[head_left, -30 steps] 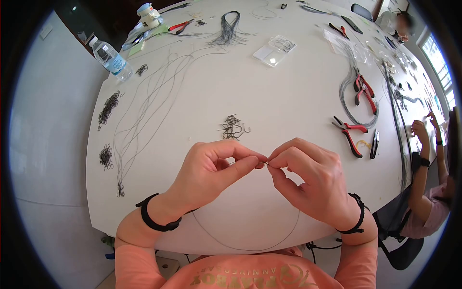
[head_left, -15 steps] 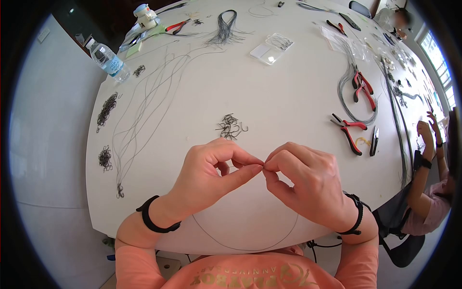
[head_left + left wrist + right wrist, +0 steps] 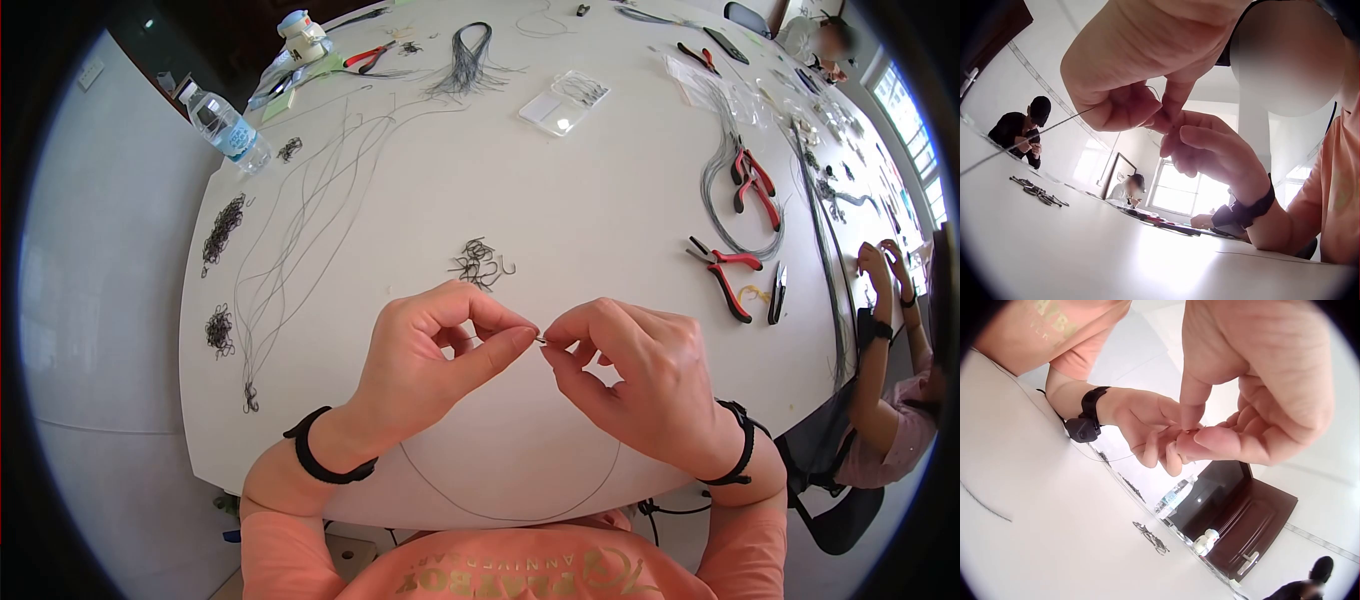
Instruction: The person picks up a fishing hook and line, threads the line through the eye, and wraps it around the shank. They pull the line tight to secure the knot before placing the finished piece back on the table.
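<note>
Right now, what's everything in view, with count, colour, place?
table: one, white, centre
fine line: one, grey, near side
pinched piece: one, dark, centre
fish hook piles: four or more, dark, left, centre
line coils: several, grey, far, right
pliers: four or more, red, right, far left
snips: one, black, right
plastic box: one, clear, far middle
water bottle: one, clear, left
lidded jar: one, white, far left
other people: three or more, mixed clothing, around
wristbands: two, black, wrists
shirt: one, orange, bottom
left hand: one, centre
right hand: one, centre
</note>
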Available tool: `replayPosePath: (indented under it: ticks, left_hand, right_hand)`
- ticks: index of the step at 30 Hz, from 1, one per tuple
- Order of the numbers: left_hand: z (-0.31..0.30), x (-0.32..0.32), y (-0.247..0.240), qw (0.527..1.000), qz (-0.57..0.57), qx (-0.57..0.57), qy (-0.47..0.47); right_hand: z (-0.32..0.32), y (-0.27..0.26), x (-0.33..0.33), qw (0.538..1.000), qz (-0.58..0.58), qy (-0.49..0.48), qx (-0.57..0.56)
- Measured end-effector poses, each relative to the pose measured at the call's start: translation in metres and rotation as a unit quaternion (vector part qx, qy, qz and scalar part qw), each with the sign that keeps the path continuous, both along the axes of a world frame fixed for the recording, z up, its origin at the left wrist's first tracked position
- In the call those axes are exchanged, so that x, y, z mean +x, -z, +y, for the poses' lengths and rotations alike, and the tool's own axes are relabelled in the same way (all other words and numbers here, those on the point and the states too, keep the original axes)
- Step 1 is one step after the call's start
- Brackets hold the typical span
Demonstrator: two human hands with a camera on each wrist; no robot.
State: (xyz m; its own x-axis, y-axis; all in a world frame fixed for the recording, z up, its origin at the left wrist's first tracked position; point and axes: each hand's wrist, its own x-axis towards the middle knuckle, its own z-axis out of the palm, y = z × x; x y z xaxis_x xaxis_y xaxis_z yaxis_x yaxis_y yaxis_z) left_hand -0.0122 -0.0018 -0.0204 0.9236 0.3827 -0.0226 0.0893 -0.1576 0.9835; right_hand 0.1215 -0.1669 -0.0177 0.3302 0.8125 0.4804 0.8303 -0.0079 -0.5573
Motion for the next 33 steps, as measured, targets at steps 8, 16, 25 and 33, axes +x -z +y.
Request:
replayPosePath:
  ticks: [8, 16, 25, 33]
  left_hand:
    - [0.000, 0.000, -0.003, 0.999, 0.010, -0.030, 0.008]
    - [0.000, -0.001, -0.006, 0.999, 0.028, -0.032, -0.001]
    - [-0.001, -0.001, -0.005, 0.998, 0.034, -0.045, 0.000]
    - [-0.001, -0.001, 0.002, 0.999, -0.007, -0.042, -0.019]
  right_hand:
    - [0.000, 0.000, 0.000, 1.000, -0.007, -0.003, 0.030]
    - [-0.001, -0.002, 0.003, 0.999, -0.021, -0.012, 0.023]
    - [0.001, -0.004, 0.000, 1.000, -0.014, -0.003, 0.025]
    - [-0.001, -0.001, 0.003, 0.998, -0.044, 0.003, 0.041]
